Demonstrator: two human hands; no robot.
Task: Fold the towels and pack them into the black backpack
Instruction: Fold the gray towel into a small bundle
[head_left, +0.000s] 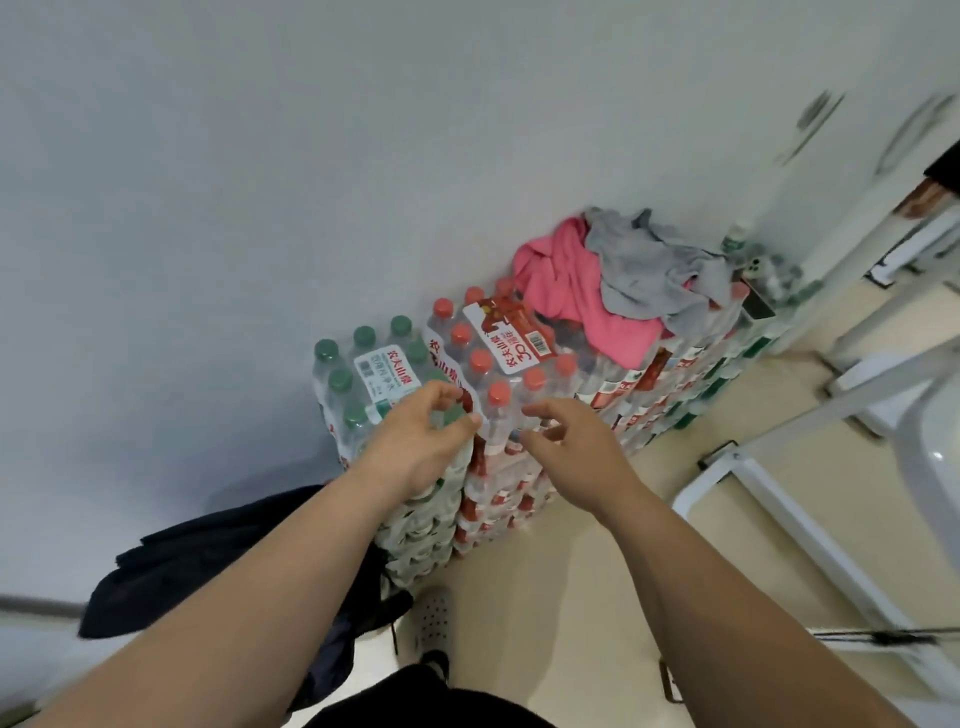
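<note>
The left hand (415, 441) and right hand (571, 447) are hovering empty, fingers loose. The far pink towel (558, 283) and grey towel (652, 280) are looking soft and light; I'd pinch corners.

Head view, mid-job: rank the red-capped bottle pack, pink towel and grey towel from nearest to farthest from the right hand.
1. Red-capped bottle pack: at the fingertips of the right hand, near end of the stack.
2. Pink towel: farther along the stack top.
3. Grey towel: heaped on the pink towel's far right side.
</note>
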